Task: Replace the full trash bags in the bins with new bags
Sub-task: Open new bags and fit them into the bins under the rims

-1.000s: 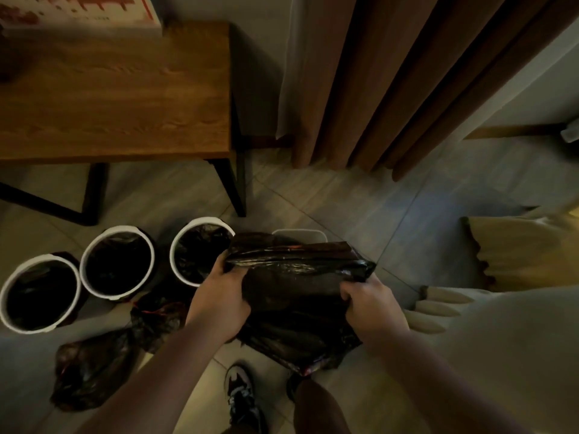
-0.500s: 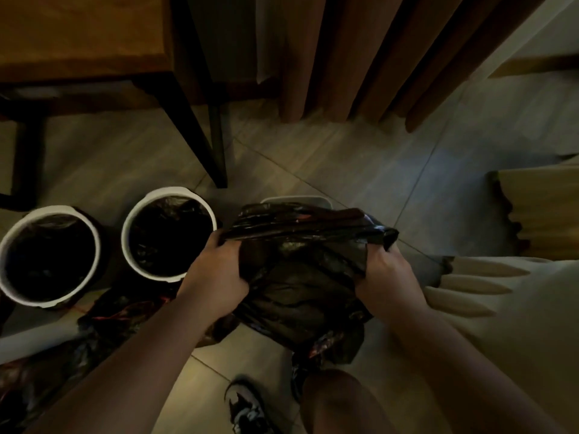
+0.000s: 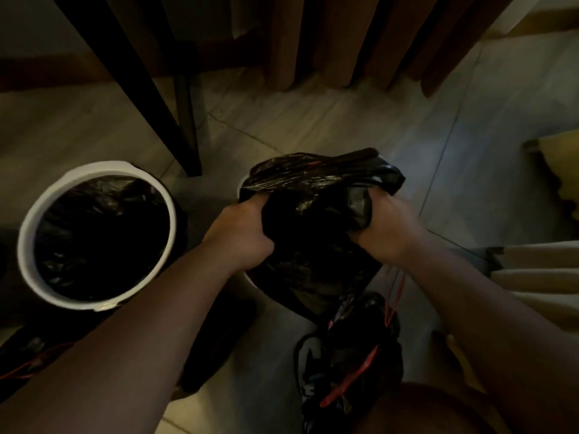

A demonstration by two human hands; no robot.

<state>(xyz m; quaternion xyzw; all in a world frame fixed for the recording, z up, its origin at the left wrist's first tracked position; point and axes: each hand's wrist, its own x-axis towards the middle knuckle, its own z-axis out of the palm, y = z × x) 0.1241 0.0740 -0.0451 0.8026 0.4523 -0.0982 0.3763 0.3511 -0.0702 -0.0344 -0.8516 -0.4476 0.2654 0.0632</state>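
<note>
Both of your hands are in the black trash bag [image 3: 316, 189], right in the middle of the view. Your left hand [image 3: 241, 236] has its fingers curled tight round the bag's edge on its 9 o'clock side. Your right hand [image 3: 387, 228] has its fingers buried in a bunched fold at 3 o'clock, clamped on the plastic. The bag's mouth is stretched between them. It sits over a white bin [image 3: 247, 278], and only slivers of the bin's rim show at the bag's left edge.

Out at 9 o'clock stands a second white bin [image 3: 26, 245], already lined in black, close to the first but not touching it. Down at 5 o'clock a tied-off bag [image 3: 360, 339] with a red drawstring lies on the tiled floor [image 3: 313, 120], up against your shoe [image 3: 308, 364]. Another crumpled black bag [image 3: 28, 355] with red cord sits at 8 o'clock, partly behind your forearm. A black furniture leg [image 3: 185, 120] comes down at 11 o'clock, brown curtains [image 3: 329, 42] hang at 12, and pale bedding [image 3: 532, 277] fills the edge at 3 to 4 o'clock.
</note>
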